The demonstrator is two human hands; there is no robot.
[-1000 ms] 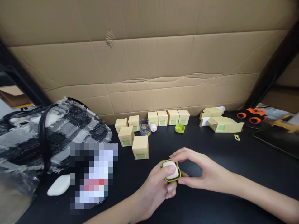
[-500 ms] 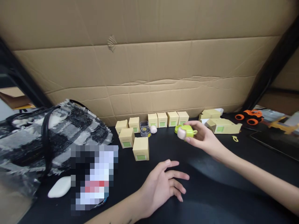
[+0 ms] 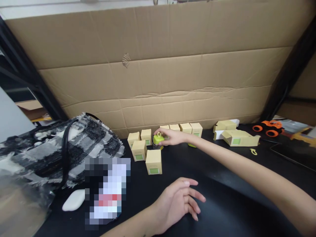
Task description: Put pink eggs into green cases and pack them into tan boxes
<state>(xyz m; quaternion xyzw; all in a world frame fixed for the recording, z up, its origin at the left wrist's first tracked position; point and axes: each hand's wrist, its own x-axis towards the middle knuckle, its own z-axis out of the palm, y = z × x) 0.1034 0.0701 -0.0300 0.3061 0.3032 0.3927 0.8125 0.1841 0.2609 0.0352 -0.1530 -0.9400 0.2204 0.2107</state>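
My right hand point(image 3: 172, 136) grips a small lime-green case point(image 3: 158, 139) with a loop on top, held over a clear container point(image 3: 157, 146) among the small boxes. The case hides most of that container. Nearer the camera, my left hand point(image 3: 176, 204) hovers over the black table point(image 3: 222, 210), fingers spread, holding nothing. Closest in front of it stands a small yellow box point(image 3: 153, 162) with a green label, and another such box point(image 3: 139, 150) is behind it to the left.
A black-and-white checked bag point(image 3: 86, 148) and a white rounded object point(image 3: 74, 200) lie at the left. Opened boxes point(image 3: 240, 138), a small yellow loop point(image 3: 253, 151) and an orange toy car point(image 3: 270, 126) are at the right. Cardboard point(image 3: 172, 75) stands behind.
My right hand has carried the lime-green case left to the clear container, and its loop now points up. My left hand stays open. The camera view has shifted a little.
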